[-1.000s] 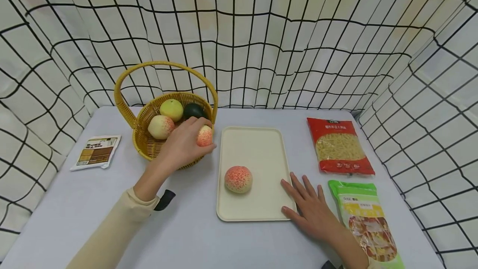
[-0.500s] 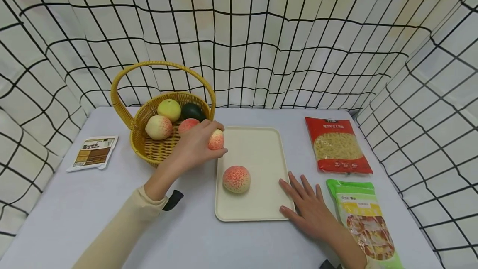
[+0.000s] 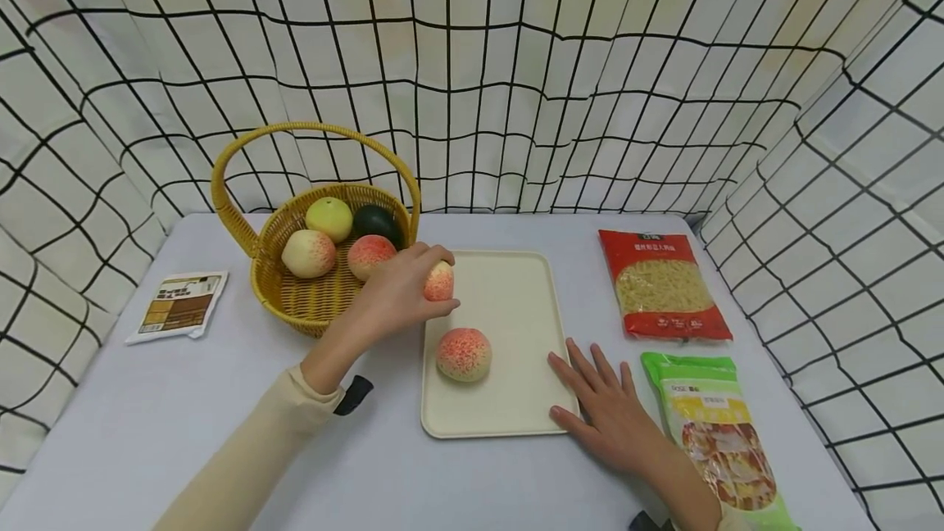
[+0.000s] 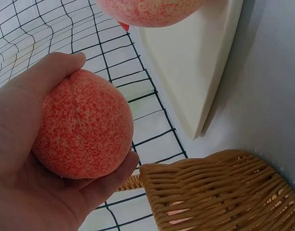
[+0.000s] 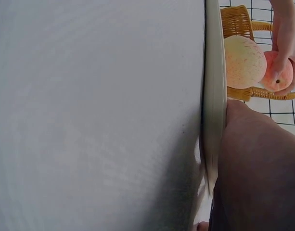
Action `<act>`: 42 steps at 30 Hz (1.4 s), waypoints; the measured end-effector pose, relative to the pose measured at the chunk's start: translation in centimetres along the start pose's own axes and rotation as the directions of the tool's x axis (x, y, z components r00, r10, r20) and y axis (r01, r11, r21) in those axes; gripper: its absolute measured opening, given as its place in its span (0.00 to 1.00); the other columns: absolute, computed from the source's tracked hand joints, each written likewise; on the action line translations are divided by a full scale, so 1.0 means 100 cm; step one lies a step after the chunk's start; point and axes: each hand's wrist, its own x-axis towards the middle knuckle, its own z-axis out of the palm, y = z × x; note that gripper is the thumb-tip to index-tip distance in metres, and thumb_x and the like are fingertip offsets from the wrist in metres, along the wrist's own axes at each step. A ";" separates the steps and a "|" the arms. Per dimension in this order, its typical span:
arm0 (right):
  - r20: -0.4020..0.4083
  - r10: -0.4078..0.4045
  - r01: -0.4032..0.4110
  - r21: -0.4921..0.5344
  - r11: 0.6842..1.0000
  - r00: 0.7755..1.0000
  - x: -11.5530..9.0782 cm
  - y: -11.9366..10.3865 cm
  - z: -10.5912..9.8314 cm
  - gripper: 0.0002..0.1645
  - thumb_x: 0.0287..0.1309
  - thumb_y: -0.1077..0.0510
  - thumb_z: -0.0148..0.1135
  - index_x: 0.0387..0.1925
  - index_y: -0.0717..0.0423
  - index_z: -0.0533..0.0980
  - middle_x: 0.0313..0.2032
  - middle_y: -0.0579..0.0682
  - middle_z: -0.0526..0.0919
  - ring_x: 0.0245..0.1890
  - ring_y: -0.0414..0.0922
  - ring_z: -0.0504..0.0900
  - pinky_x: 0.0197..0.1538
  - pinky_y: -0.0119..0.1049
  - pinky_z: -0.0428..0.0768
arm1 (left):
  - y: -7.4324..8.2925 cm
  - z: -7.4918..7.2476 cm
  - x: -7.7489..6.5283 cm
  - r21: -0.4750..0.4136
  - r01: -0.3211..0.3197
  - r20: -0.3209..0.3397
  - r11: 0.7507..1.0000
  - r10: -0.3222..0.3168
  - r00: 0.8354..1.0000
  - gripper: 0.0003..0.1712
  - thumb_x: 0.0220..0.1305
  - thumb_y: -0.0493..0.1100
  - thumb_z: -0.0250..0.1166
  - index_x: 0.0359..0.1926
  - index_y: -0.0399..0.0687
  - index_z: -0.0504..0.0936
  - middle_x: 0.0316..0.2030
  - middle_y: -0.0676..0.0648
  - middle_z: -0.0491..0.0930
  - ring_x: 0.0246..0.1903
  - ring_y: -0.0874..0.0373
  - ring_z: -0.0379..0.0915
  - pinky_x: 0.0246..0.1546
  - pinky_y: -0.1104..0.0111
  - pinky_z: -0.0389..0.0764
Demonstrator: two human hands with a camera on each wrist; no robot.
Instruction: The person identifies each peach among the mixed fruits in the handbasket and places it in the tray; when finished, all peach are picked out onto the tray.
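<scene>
My left hand (image 3: 401, 289) grips a red-speckled peach (image 4: 84, 124), thumb on one side and fingers round the other, over the left edge of the cream tray (image 3: 516, 293). In the head view the hand covers much of that peach. A second peach (image 3: 464, 354) rests on the tray's left half. My right hand (image 3: 608, 412) lies with fingers spread and straight, its fingertips at the tray's right rim. Just left of the tray stands the yellow wicker basket (image 3: 291, 314), holding two peaches, a yellow-green fruit (image 3: 329, 220) and a dark green avocado-like fruit (image 3: 376, 222).
A red bag of pasta (image 3: 664, 285) lies at the right, with a green and yellow food bag (image 3: 719, 433) nearer the front. At the far left is a small white and brown packet (image 3: 179, 306). Black netting (image 3: 472, 88) encloses the table's back and sides.
My left hand has carried the peach out of the basket and rightward to the tray's left edge, uncovering another peach in the basket. The right hand has stayed at the tray's rim.
</scene>
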 end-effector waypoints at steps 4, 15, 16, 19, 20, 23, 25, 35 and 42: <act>-0.008 -0.010 0.010 -0.007 1.000 1.000 0.001 0.000 0.000 0.46 0.71 0.26 0.55 0.84 0.25 0.54 0.87 0.43 0.47 0.87 0.63 0.46 0.76 0.82 0.43 | 0.000 0.003 0.003 0.002 -0.004 0.001 1.000 0.004 1.000 0.34 0.60 0.54 0.79 0.63 0.49 0.79 0.58 0.41 0.83 0.54 0.47 0.83 0.52 0.51 0.86; -0.012 -0.018 0.018 -0.009 1.000 1.000 0.003 -0.001 -0.002 0.46 0.71 0.27 0.56 0.84 0.26 0.54 0.87 0.44 0.48 0.87 0.64 0.46 0.76 0.83 0.43 | -0.002 0.013 0.010 0.000 0.002 0.019 1.000 -0.002 1.000 0.34 0.60 0.54 0.80 0.63 0.49 0.79 0.56 0.41 0.83 0.50 0.47 0.82 0.51 0.51 0.86; -0.012 -0.018 0.018 -0.008 1.000 1.000 0.003 -0.001 -0.002 0.46 0.70 0.27 0.56 0.84 0.26 0.54 0.87 0.44 0.48 0.87 0.64 0.46 0.76 0.82 0.43 | -0.002 0.013 0.011 -0.001 0.005 0.023 1.000 -0.005 1.000 0.34 0.60 0.54 0.80 0.63 0.50 0.79 0.56 0.42 0.82 0.50 0.47 0.82 0.51 0.51 0.86; -0.014 -0.021 0.021 -0.011 1.000 1.000 0.003 -0.002 -0.003 0.46 0.70 0.28 0.57 0.84 0.27 0.55 0.87 0.44 0.48 0.87 0.63 0.47 0.77 0.82 0.44 | -0.001 0.014 0.014 -0.004 0.009 0.032 1.000 -0.009 0.999 0.34 0.60 0.55 0.79 0.63 0.50 0.79 0.56 0.42 0.82 0.50 0.47 0.81 0.51 0.51 0.86; -0.015 -0.023 0.022 -0.013 1.000 1.000 0.003 -0.002 -0.003 0.46 0.70 0.29 0.57 0.84 0.27 0.55 0.87 0.45 0.48 0.87 0.63 0.47 0.77 0.82 0.44 | -0.001 0.015 0.015 -0.006 0.007 0.035 1.000 -0.007 0.999 0.34 0.60 0.55 0.79 0.63 0.50 0.79 0.56 0.42 0.82 0.50 0.47 0.81 0.51 0.51 0.85; -0.015 -0.025 0.025 -0.017 1.000 1.000 0.003 -0.002 -0.003 0.46 0.71 0.29 0.57 0.84 0.28 0.55 0.87 0.45 0.48 0.86 0.63 0.47 0.77 0.82 0.45 | 0.000 0.017 0.018 -0.012 0.009 0.043 1.000 -0.009 0.999 0.34 0.61 0.55 0.79 0.64 0.50 0.78 0.56 0.42 0.82 0.50 0.46 0.81 0.51 0.51 0.85; -0.016 -0.026 0.025 -0.015 1.000 1.000 0.003 -0.002 -0.004 0.46 0.70 0.29 0.58 0.84 0.28 0.56 0.87 0.45 0.49 0.86 0.64 0.47 0.77 0.82 0.44 | 0.000 0.019 0.019 -0.018 0.007 0.045 1.000 -0.006 0.999 0.34 0.61 0.54 0.79 0.64 0.49 0.78 0.56 0.41 0.82 0.50 0.45 0.81 0.52 0.51 0.85; -0.013 -0.019 0.019 -0.016 1.000 1.000 0.002 0.000 -0.003 0.46 0.70 0.29 0.57 0.84 0.28 0.56 0.87 0.45 0.49 0.87 0.63 0.47 0.77 0.82 0.45 | -0.006 0.035 0.028 -0.021 0.009 0.068 1.000 -0.008 0.998 0.34 0.63 0.55 0.78 0.65 0.48 0.77 0.58 0.38 0.81 0.52 0.42 0.81 0.53 0.50 0.84; -0.015 -0.017 0.017 -0.019 1.000 1.000 0.001 0.002 -0.001 0.46 0.70 0.28 0.57 0.84 0.27 0.55 0.87 0.44 0.49 0.86 0.63 0.47 0.76 0.82 0.45 | -0.009 0.044 0.032 -0.023 0.019 0.092 1.000 -0.016 0.996 0.35 0.65 0.55 0.76 0.66 0.48 0.76 0.59 0.38 0.80 0.53 0.42 0.80 0.55 0.50 0.83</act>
